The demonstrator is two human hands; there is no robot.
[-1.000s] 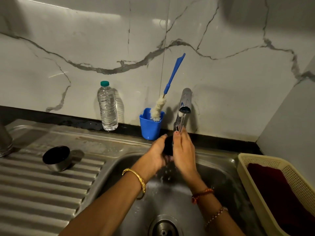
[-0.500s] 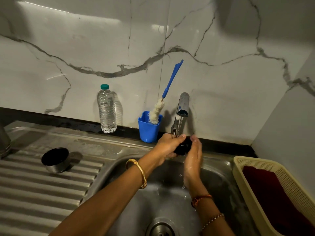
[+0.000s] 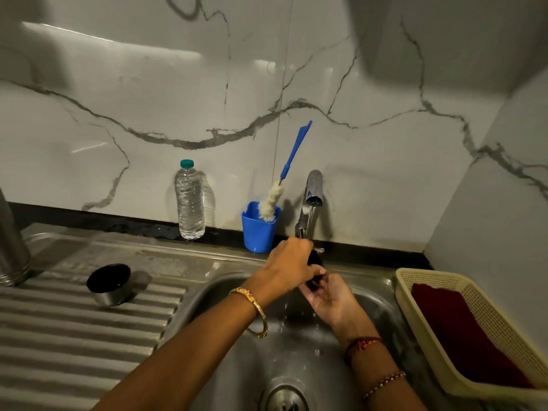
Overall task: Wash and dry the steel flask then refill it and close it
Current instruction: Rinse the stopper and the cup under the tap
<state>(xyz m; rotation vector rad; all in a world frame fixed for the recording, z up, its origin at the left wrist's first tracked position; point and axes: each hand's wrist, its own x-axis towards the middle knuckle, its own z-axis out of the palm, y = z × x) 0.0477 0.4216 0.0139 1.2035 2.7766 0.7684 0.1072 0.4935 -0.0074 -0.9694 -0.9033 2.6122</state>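
Fingers of left hand (image 3: 292, 259) grip black stopper (image 3: 315, 272) — right hand (image 3: 329, 298), earlier upright, now cupped beneath.

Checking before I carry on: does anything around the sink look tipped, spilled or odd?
Only the steel cup: it lies tipped on its side on the ribbed drainboard, left of the sink. Nothing looks spilled or damaged.

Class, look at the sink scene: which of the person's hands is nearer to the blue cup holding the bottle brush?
Left. The left hand is just right of and below the blue cup, gripping a small dark part. The right hand is lower and farther right, over the sink.
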